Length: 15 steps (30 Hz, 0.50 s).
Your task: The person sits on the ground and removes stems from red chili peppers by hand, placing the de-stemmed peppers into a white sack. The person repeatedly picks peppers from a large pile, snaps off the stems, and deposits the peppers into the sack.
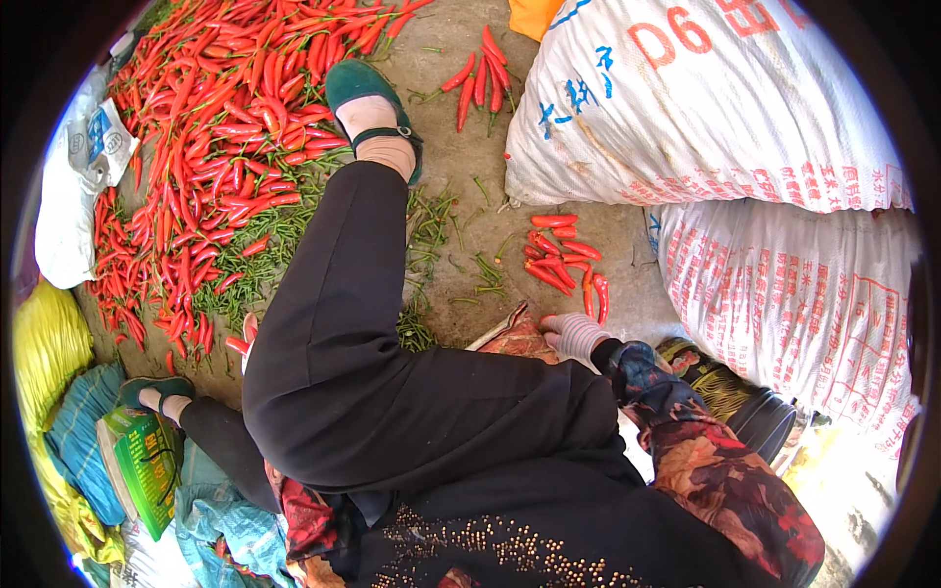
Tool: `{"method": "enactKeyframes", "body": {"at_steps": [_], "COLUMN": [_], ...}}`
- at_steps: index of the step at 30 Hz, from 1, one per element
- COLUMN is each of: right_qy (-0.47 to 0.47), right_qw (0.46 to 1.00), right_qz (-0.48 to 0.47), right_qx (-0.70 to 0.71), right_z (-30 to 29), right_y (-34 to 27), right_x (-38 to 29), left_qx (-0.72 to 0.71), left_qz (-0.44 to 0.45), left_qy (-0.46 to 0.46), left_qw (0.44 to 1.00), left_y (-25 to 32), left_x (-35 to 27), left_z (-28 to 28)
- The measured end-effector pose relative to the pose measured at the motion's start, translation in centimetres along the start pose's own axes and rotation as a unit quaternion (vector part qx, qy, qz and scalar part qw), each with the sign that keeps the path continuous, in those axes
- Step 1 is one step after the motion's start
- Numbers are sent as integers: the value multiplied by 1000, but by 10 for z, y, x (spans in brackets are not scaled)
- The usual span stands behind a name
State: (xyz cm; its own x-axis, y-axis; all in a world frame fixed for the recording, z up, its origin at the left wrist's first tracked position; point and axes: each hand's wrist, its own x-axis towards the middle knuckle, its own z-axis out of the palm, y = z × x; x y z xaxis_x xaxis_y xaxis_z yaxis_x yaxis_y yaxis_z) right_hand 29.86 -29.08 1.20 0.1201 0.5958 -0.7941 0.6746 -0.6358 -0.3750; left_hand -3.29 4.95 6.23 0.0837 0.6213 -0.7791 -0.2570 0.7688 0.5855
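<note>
My right hand [577,337], in a striped glove with bare fingertips, is beside my thigh at the edge of a red woven sack [518,337]. Whether it grips the sack cannot be made out. Only a sliver of my left hand [251,327] shows past my bent knee, with a red chili pepper [236,345] right at it. My knee hides the rest, so its grip is unclear. A large heap of red chili peppers [242,110] covers the ground ahead to the left. Green pepper stems [276,235] lie along its near side. A small group of red peppers [559,253] lies beyond my right hand.
Full white woven sacks [698,117] with printing stand on the right, a dark cylindrical container [735,397] beside them. More red peppers [481,81] lie near my green shoe [367,95]. Yellow [51,338] and blue [88,434] sacks and a green box [143,463] are at left.
</note>
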Motion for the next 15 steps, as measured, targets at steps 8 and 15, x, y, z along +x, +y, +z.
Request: {"method": "enactKeyframes", "body": {"at_steps": [8,15], "right_qy": [283,393], "right_qw": [954,854], "right_qz": [12,336], "right_qx": [102,61], "right_z": [6,-11], "right_y": [16,16], "right_x": [14,-3], "left_qx": [-37,-75], "left_qz": [-14,-25], "left_qy": [18,15], "left_qw": [999,997], "left_y": [-7,-7], "left_x": [-3,-3], "left_z": [-15,-24]}}
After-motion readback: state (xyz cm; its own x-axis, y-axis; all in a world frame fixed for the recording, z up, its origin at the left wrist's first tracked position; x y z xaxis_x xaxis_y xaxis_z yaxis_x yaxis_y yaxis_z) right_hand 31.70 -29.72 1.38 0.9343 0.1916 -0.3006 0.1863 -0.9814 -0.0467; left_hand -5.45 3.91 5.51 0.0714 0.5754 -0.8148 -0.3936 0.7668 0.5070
